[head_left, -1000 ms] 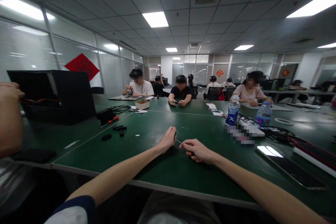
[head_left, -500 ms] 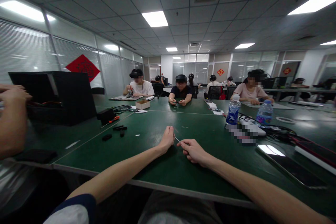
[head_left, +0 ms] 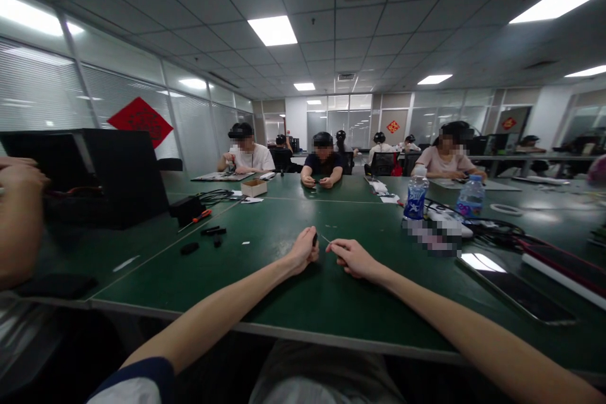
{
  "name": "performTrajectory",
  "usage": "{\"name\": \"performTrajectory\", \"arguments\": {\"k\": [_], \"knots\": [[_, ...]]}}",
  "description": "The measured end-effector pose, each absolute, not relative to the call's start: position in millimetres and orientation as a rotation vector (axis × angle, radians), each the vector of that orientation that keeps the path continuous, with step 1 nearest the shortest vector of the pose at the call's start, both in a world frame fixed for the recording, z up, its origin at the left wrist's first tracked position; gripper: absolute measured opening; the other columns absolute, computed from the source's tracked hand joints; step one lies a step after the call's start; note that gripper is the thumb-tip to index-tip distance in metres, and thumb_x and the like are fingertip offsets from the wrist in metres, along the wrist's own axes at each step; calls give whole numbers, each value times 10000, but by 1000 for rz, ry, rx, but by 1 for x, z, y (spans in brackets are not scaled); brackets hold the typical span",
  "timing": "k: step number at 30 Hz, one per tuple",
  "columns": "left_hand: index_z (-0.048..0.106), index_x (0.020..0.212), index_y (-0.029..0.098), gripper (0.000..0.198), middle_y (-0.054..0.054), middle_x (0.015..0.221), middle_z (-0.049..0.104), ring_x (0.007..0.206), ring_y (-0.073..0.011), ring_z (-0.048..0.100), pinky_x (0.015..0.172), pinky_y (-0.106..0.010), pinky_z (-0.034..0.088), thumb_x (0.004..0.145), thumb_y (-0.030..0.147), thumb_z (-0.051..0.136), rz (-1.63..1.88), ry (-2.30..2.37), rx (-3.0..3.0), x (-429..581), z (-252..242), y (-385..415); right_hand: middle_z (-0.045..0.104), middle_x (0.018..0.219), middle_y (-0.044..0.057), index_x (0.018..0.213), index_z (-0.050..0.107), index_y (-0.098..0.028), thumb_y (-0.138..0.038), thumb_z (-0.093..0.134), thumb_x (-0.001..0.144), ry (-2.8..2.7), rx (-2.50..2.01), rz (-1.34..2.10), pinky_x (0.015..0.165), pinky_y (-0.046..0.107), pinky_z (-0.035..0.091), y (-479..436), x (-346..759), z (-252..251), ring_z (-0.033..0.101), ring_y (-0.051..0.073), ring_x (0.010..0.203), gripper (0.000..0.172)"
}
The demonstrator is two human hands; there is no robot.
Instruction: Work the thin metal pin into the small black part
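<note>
Over the near part of the green table (head_left: pixel 265 303), my left hand (head_left: pixel 303 250) is closed round a small black piece (head_left: pixel 315 239). Most of that piece is hidden by the fingers, so its kind cannot be made out. My right hand (head_left: pixel 351 259) is closed on what looks like a slim screwdriver (head_left: pixel 326 239). Its thin metal shaft points up and left toward the left hand, while the handle is hidden in the fist. A narrow gap separates the shaft tip from the black piece.
Left on the table lie several small black parts (head_left: pixel 190 249), an orange-handled screwdriver (head_left: pixel 202 216) and a small cardboard box (head_left: pixel 254 187). A black case (head_left: pixel 127 177) stands farther left. Bottles (head_left: pixel 416 194), cables and a phone (head_left: pixel 516 290) are at right. A person (head_left: pixel 323 161) sits opposite.
My hands have moved slightly apart. The shaft, which reached the left hand before, is now clear of it, and the black piece shows. The view has shifted a little.
</note>
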State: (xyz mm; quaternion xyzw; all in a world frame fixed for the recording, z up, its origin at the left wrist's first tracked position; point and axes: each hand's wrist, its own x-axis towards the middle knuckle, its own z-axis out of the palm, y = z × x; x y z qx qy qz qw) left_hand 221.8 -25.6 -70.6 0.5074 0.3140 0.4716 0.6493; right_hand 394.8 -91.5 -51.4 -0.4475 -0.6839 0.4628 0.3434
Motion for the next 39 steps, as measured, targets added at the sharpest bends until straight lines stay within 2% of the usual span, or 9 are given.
{"name": "performTrajectory", "arguments": {"k": [8, 27, 32, 35, 39], "knots": [[351, 807, 215, 346, 108, 443, 282, 300, -51, 235, 365, -157, 139, 803, 540, 469, 1067, 721, 1096, 222, -66, -27, 416, 581, -52, 973, 596, -168, -466, 449, 883, -2007, -1170, 1036, 370, 150, 282, -101, 390, -43, 365, 49, 412, 344], [389, 845, 212, 338, 81, 535, 339, 338, -40, 245, 355, -152, 135, 799, 533, 484, 1064, 677, 1200, 216, -68, -26, 403, 585, -46, 993, 602, -162, -477, 396, 904, -2093, -1172, 1019, 365, 161, 277, -103, 393, -41, 345, 55, 403, 387], [383, 819, 210, 346, 64, 591, 381, 373, -42, 272, 355, -150, 157, 815, 547, 458, 1118, 705, 1318, 216, -70, -28, 525, 678, -5, 996, 623, -154, -444, 406, 912, -2201, -1132, 858, 491, 192, 355, -106, 392, -37, 437, 84, 516, 371], [379, 818, 212, 326, 62, 585, 383, 377, -52, 279, 361, -159, 180, 838, 534, 422, 1161, 761, 1348, 217, -72, -28, 611, 820, 36, 988, 640, -156, -402, 404, 920, -2258, -1091, 661, 625, 225, 391, -107, 389, -36, 520, 125, 670, 347], [382, 815, 213, 299, 62, 546, 377, 377, -69, 301, 391, -176, 214, 868, 507, 381, 1239, 893, 1355, 218, -75, -26, 643, 946, 63, 1004, 652, -171, -373, 396, 922, -2272, -1118, 484, 737, 256, 392, -106, 385, -39, 559, 176, 847, 336]]}}
